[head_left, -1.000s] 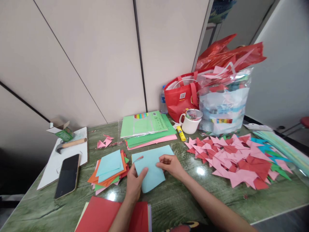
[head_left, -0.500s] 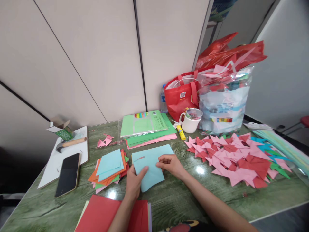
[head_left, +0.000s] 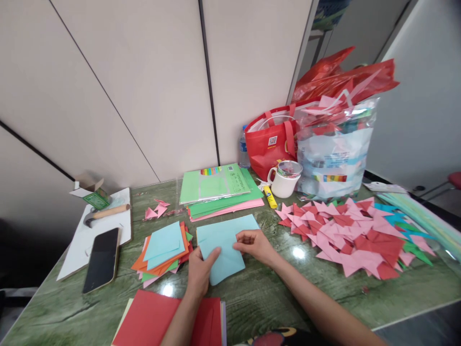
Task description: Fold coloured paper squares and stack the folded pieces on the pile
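A light blue square sheet of paper (head_left: 225, 269) is held between my two hands. My left hand (head_left: 202, 269) grips its left side, thumb on top and the other fingers behind. My right hand (head_left: 255, 245) pinches the upper right part with thumb and index finger. Behind it lies more light blue paper (head_left: 230, 226), partly covered by the held sheet. Left of my left hand is a loose pile of coloured paper squares (head_left: 163, 242), light blue on top. Red sheets (head_left: 147, 317) lie under my left forearm.
Folded pink and red paper pieces (head_left: 342, 233) spread over the right side. A white mug (head_left: 284, 185), yellow glue stick (head_left: 270, 197), green paper packs (head_left: 216, 185) and bags (head_left: 272, 144) stand farther back. A phone (head_left: 103, 259) and hammer (head_left: 106, 214) lie left.
A small reddish mark near the upper edge of the held sheet no longer shows. Both hands stay in nearly the same place.
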A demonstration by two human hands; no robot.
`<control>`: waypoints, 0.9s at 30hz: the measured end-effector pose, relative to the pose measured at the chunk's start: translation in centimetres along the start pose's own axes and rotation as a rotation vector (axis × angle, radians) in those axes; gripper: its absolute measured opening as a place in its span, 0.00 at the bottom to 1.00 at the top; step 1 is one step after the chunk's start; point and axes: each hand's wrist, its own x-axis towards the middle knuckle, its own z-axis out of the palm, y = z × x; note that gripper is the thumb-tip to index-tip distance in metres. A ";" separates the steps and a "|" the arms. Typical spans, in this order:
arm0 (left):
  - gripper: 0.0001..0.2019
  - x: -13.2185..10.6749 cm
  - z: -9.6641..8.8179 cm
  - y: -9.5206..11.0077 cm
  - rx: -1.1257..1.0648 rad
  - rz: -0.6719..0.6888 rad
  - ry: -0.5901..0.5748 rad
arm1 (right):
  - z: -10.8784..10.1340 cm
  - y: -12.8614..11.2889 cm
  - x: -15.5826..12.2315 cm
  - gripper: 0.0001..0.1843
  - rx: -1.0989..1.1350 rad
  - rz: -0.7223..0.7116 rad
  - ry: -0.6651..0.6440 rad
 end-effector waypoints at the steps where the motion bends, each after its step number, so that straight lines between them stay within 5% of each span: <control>1: 0.16 0.0 0.0 0.0 0.001 0.001 0.000 | 0.0 0.0 0.0 0.17 -0.006 -0.003 -0.001; 27: 0.15 0.0 -0.1 0.0 0.119 0.063 -0.003 | 0.3 -1.0 -0.2 0.18 0.012 0.019 0.044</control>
